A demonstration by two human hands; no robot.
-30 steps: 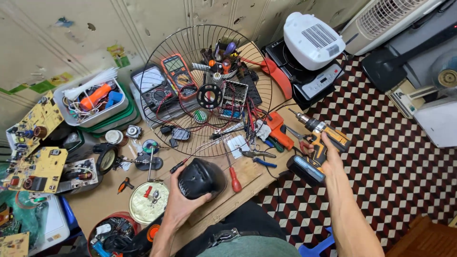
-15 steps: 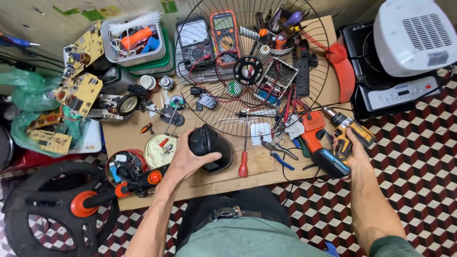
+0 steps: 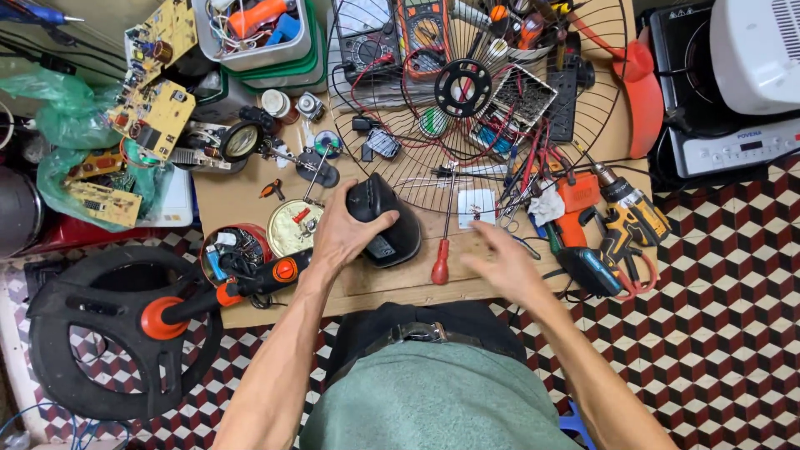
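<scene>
Looking down at a properly cluttered wooden counter [image 3: 400, 287] here. Left hand [image 3: 346, 233] gripping a black rounded motor housing [image 3: 385, 221], fingers [image 3: 360, 185] wrapped over its top and clamped on it, probably pinning it flat against the counter near the front edge so it isn't rolling around. Right hand [image 3: 500, 262] hovering just above the counter, fingers [image 3: 482, 235] spread apart and holding nothing, a bit blurred. Sitting just beside a red-handled screwdriver [image 3: 444, 242], which is lying with its handle toward the body, so easy to grab.

Just right of that hand: a yellow-and-black cordless drill [image 3: 629, 217] and an orange tool [image 3: 575, 204], both parked at the counter's right end, within reach.

Further back, a big wire fan guard [image 3: 533, 179] lying flat over a pile of stuff, with a black hub ring [image 3: 463, 87] at the centre and two multimeters [image 3: 400, 37] showing through the wires. Looking like the guard just got laid over whatever was already there.

Left side: yellowish circuit boards [image 3: 158, 117], a magnifier on a stand [image 3: 242, 142], a round tin [image 3: 293, 227] just left of the gripping hand, and an orange-and-black handled tool [image 3: 250, 283] poking off the front edge. Black fan base [image 3: 108, 333] resting on the checkered floor [image 3: 717, 333] below.
</scene>
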